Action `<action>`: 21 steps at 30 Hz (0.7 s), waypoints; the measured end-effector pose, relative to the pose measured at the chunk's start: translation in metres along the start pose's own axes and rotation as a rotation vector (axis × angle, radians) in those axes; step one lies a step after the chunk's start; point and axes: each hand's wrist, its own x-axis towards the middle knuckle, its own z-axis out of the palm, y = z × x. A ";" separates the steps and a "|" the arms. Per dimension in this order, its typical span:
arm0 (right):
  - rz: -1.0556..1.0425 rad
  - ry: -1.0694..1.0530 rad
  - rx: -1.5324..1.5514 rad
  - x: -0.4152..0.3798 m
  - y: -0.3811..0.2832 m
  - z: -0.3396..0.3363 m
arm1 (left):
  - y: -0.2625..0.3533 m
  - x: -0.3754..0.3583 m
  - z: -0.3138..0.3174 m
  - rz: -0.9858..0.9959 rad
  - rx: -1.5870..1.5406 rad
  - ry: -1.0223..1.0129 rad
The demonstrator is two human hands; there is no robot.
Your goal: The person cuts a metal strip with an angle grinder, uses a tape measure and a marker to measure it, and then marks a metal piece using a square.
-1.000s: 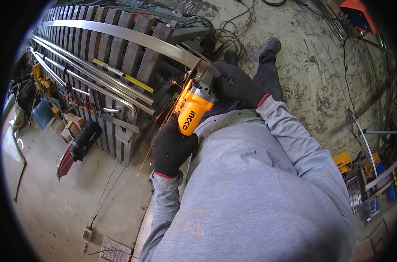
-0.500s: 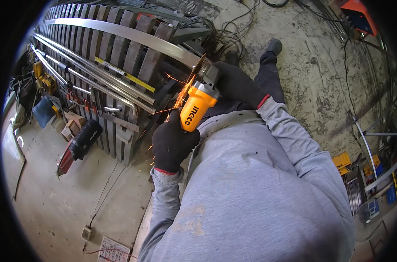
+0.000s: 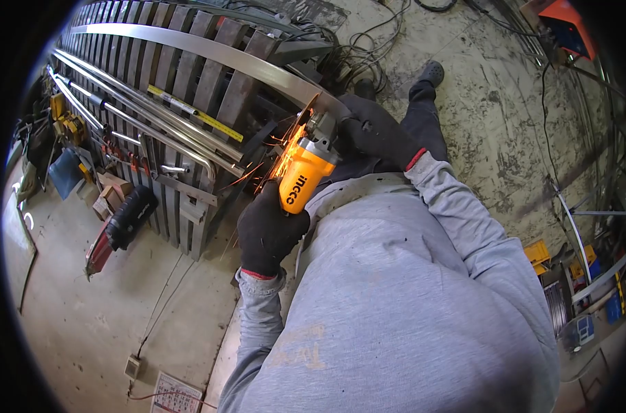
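My left hand (image 3: 270, 230), in a dark glove with a red cuff, is wrapped round the rear body of an orange angle grinder (image 3: 306, 175). The grinder's disc (image 3: 311, 110) meets a long flat metal bar (image 3: 217, 56) near its end. Orange sparks (image 3: 282, 158) stream from the disc toward my left hand. My gloved right hand (image 3: 378, 131) is closed at the near end of the bar, close beside the grinder head; its fingertips are partly hidden.
The bar lies across a slatted metal bench (image 3: 189, 65). Shiny metal tubes (image 3: 148, 113) and a yellow measuring stick (image 3: 217, 126) rest there too. A black-and-red tool (image 3: 131, 217) is on the left. Cables (image 3: 371, 51) lie on the floor.
The grinder and my left hand have shifted slightly down and left. The spark stream looks denser, and more of the bar's end shows beside my right hand.
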 end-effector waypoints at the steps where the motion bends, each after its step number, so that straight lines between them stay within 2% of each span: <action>1: 0.038 -0.024 0.029 0.000 -0.003 -0.001 | -0.001 0.001 0.000 0.000 0.025 -0.012; 8: 0.018 -0.024 -0.004 0.000 0.000 0.001 | -0.006 0.001 0.003 0.029 0.053 0.027; 13: -0.118 0.049 0.053 -0.006 -0.003 0.014 | -0.001 0.003 -0.001 0.071 0.001 0.039; 21: -0.127 0.082 0.023 -0.007 0.013 0.024 | -0.004 0.003 0.001 0.128 -0.045 0.063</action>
